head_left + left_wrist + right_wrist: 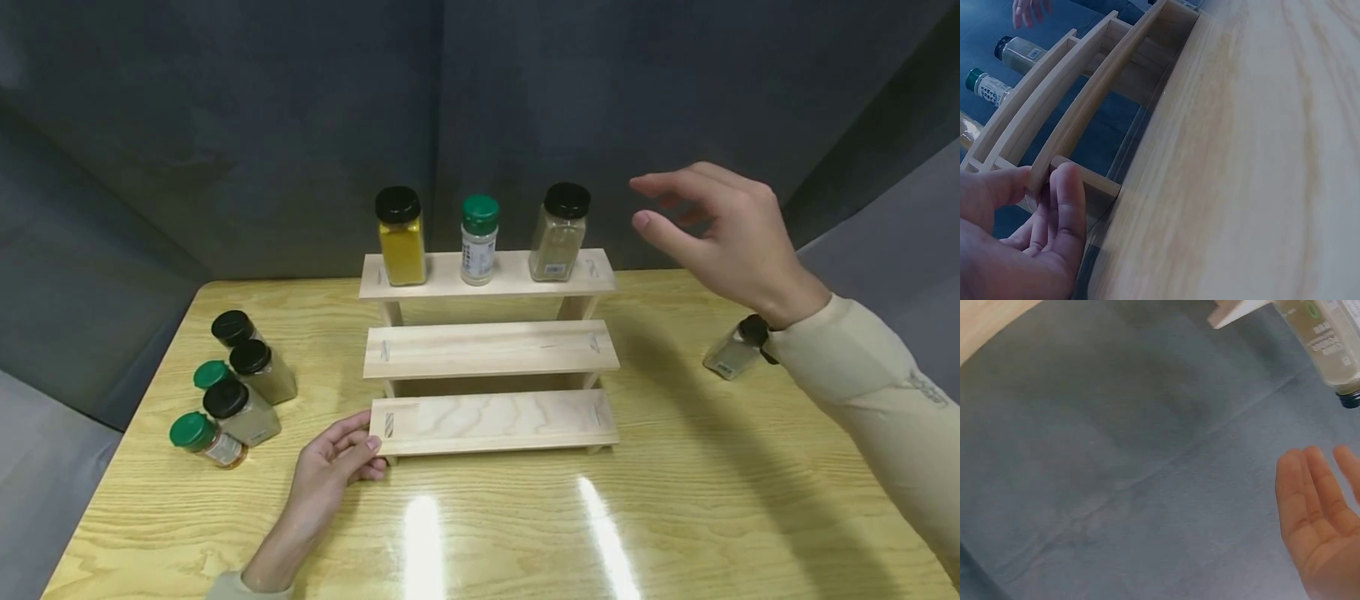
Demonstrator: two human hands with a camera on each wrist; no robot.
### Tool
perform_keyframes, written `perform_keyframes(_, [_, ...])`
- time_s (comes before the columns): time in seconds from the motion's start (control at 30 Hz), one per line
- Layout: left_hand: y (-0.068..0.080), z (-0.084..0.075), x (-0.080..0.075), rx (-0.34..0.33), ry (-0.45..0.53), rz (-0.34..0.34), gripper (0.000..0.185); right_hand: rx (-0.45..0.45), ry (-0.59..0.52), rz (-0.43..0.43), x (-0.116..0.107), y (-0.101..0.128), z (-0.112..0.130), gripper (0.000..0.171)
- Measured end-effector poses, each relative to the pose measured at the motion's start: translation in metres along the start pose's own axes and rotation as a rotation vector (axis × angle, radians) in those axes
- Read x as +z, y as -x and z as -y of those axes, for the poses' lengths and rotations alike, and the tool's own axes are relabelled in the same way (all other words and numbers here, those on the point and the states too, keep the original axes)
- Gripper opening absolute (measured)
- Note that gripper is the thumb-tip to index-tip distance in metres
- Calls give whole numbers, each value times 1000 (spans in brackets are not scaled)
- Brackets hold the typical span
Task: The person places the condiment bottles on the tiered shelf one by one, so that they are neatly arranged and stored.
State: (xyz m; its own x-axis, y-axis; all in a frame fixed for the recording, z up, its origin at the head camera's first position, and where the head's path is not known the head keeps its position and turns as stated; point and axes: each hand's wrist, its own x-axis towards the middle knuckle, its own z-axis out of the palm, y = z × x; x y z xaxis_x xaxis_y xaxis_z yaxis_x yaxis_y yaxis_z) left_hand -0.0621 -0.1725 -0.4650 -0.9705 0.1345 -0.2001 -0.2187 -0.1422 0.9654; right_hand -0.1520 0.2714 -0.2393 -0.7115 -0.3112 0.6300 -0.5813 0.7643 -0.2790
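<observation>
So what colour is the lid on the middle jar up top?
Green: the middle spice jar's lid on the top shelf, clearest in the head view.

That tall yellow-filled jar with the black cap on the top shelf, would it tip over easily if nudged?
Probably, if pushed high up: the yellow-filled jar with the black cap is tall on a narrow base. It looks full, so likely fairly heavy for its size. The top shelf of the wooden rack is narrow, so a tipped jar might fall off.
</observation>
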Motion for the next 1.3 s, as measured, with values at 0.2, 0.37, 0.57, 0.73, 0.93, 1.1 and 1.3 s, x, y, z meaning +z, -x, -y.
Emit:
perform_keyframes(0.2, [-1, 0, 0, 9, 2, 16, 50, 85, 17, 12, -5, 19, -14, 35])
perform_keyframes(0.37, [-2, 1, 2, 9, 6, 19, 50, 168, 18, 21, -8, 36, -27, 35])
perform_keyframes(0.57, [-3, 0, 1, 14, 6, 20, 49, 241, 23, 34, -12, 54, -42, 35])
perform_keyframes(0.73, [-2, 0, 0, 13, 10, 19, 48, 273, 18, 36, -13, 67, -54, 34])
perform_keyframes(0.93, [-1, 1, 0, 5, 13, 8, 48, 307, 34, 55, -13, 81, -66, 35])
perform_keyframes(1.1, [-1, 1, 0, -1, 16, -2, 48, 362, 51, 64, -15, 96, -75, 36])
perform_keyframes(1.3, [-1, 2, 0, -5, 21, -3, 48, 456, 40, 76, -17, 115, -85, 40])
